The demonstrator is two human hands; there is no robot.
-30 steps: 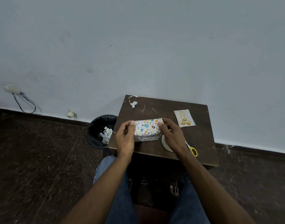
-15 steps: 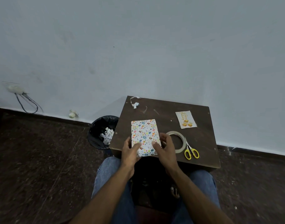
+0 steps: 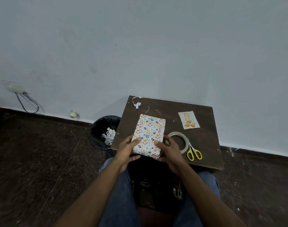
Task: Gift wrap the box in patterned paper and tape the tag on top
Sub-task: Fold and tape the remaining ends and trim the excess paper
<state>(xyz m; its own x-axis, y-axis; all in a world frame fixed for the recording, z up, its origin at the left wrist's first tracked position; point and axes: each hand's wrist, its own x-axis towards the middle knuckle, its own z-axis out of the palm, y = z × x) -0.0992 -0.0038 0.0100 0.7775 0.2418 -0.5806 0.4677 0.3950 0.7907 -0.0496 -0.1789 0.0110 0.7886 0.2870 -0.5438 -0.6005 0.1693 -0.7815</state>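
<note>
At the far left, a wall socket (image 3: 14,88) low on the wall has loose wires hanging from it, and a small pale object (image 3: 73,114) sits on the floor against the skirting. Further right, a black bin (image 3: 102,133) stands on the floor just beside the left edge of your table (image 3: 205,145), with scraps of patterned paper (image 3: 109,137) inside it.

On the table's far left corner lies a curled paper strip (image 3: 136,102). Your left hand (image 3: 127,149) grips the near left side of the wrapped box (image 3: 149,133), thumb laid on its top face and fingers curled beneath. The box is fully covered in white paper printed with coloured eggs; it lies lengthwise away from you, its near end over the table's front edge and raised in your hands; whether its far end touches the table you cannot tell. Your right hand (image 3: 168,149) holds the near right side the same way, thumb on top.

Just right of that hand, the tape roll (image 3: 177,142) lies flat on the table, with the yellow-handled scissors (image 3: 193,152) touching its right rim. Beyond them, well apart from the box, the tag (image 3: 188,120) lies flat, showing three golden shapes.
</note>
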